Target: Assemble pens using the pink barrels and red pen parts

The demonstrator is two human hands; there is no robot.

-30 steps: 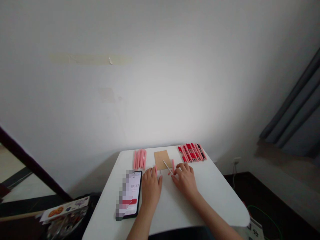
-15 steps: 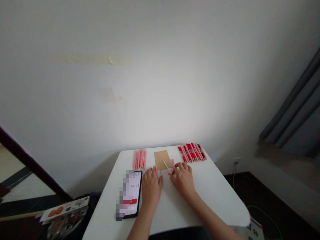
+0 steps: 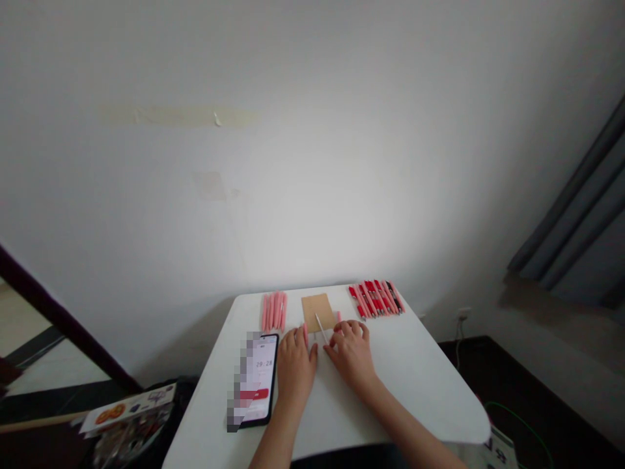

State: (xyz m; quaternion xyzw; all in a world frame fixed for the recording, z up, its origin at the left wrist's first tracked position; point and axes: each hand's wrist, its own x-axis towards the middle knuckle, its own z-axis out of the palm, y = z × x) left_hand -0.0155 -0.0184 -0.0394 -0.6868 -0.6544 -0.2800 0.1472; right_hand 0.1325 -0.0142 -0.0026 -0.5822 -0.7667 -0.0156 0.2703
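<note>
My left hand point(image 3: 297, 365) rests on the white table with its fingers curled round a pink pen barrel point(image 3: 306, 333), whose end shows past the fingertips. A thin clear piece point(image 3: 315, 337) lies between my hands. My right hand point(image 3: 352, 355) is closed, thumb and fingertips at the lower end of a slim white pen refill point(image 3: 321, 327). The refill points up and left over a square of brown card point(image 3: 317, 307). Just beyond my right fingers shows the end of another pink pen part point(image 3: 338, 316); whether those fingers touch it is hidden.
Several pink pen barrels point(image 3: 274, 311) lie side by side at the back left of the table point(image 3: 410, 404). A row of pink, red and black pens point(image 3: 377, 299) lies at the back right. A phone point(image 3: 261, 378) showing a timer sits left of my left hand.
My right hand has shifted slightly left, carrying the refill left and turning it a little more upright. The left hand has stayed nearly still.
</note>
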